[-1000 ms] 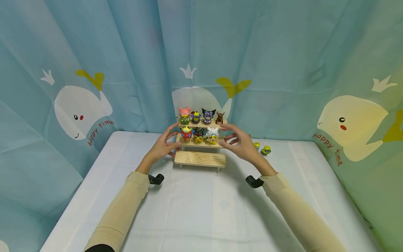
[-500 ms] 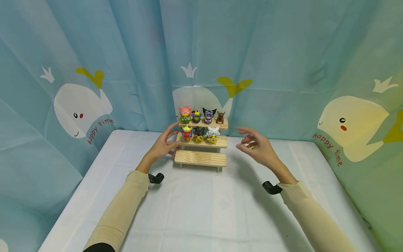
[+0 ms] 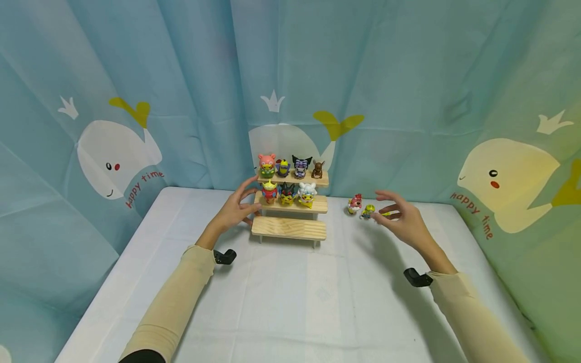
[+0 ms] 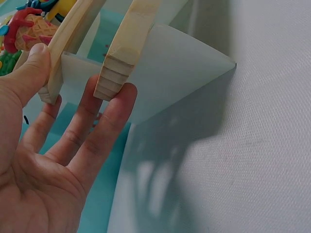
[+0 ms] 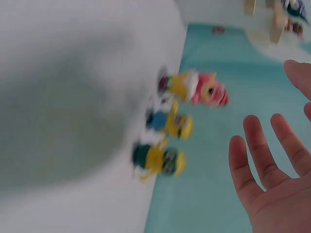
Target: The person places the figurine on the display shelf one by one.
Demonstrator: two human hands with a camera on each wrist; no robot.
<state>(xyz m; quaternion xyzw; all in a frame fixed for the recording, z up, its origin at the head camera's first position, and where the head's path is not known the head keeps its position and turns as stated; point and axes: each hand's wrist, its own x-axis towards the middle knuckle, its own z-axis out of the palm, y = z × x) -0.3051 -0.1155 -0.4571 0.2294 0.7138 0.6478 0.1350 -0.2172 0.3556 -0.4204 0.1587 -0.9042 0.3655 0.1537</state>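
A three-tier wooden display stand (image 3: pixel 288 228) stands at the back of the table. Several small toy figurines (image 3: pixel 306 194) stand on its upper two tiers; the lowest tier is bare. My left hand (image 3: pixel 234 209) holds the stand's left end. In the left wrist view its thumb lies against one tier and its fingertips touch the tier ends. My right hand (image 3: pixel 406 222) is right of the stand, fingers apart and holding nothing. Near it stand a pink-hatted figurine (image 5: pixel 194 87) and two yellow figurines, one blue-bodied (image 5: pixel 170 122), the other green-bodied (image 5: pixel 159 159).
A blue curtain (image 3: pixel 399 91) printed with whales hangs close behind the stand and figurines. White cloth (image 3: pixel 290 297) covers the table. The table's left and right edges run close to the curtain sides.
My right hand has moved from the stand's right end rightward, past the pink-hatted figurine, which now shows fully, to the yellow figurines. My left hand stays at the stand.
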